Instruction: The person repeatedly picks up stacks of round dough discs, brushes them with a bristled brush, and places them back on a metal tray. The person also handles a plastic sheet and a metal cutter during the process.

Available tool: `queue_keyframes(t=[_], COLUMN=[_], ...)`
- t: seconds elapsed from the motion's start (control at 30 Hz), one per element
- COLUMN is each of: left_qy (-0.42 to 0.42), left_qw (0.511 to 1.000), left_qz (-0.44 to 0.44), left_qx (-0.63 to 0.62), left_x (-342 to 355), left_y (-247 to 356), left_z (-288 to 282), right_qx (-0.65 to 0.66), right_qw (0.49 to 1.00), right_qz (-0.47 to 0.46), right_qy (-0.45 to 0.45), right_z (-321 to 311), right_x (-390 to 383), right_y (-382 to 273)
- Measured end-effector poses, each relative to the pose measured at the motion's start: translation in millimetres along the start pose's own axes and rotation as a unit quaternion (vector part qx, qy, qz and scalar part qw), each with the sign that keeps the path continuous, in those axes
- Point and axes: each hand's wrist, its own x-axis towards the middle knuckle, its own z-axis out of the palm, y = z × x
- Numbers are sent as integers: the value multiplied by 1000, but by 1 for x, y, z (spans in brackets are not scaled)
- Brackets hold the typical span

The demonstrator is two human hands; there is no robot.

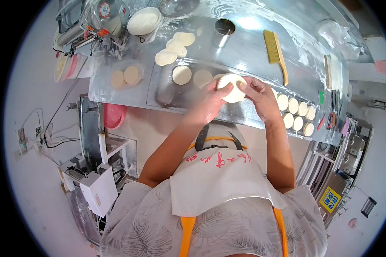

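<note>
The dough disc [232, 91] is held over the tray [156, 92] on the worktop [253, 23]. The left grip [211, 102] and right grip [262, 98] pinch its opposite sides, thumbs on the upper face, elbows spread, forearms converging.

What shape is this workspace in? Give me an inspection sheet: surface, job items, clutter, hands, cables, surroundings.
Surface: steel table, streaked with white powder in places.
Job items: one pale disc held up; more loose discs toward the left, rows of discs at the right.
Clutter: brush, metal cup, bowl, crumpled clear bag.
Hands: left hand and right hand both grip the disc, thumbs on top.
Cables: several against the wall at left.
Surroundings: pink basin below the table's left part; white box nearer the person.
</note>
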Motion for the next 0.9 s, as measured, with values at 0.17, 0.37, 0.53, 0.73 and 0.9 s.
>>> queue_keyframes(t=[0.17,0.37,0.53,0.73,0.9], left_qy=[-71,-2,-7,7,-33], left_qw=[996,958,949,946,927], left_qz=[-4,-11,6,-56,-18], left_qx=[-46,286,316,319,374], left_x=[-26,-9,8,4,0], left_y=[42,45,35,44,57], left_z=[22,12,-9,4,24], right_qx=[291,571,480,596,585], right_qw=[954,798,864,767,761], right_qz=[75,129,67,97,39], right_qy=[20,-143,-137,-215,-278], right_z=[-20,19,19,-6,-3], right_x=[14,-2,-14,11,-4], right_y=[48,36,50,77,59])
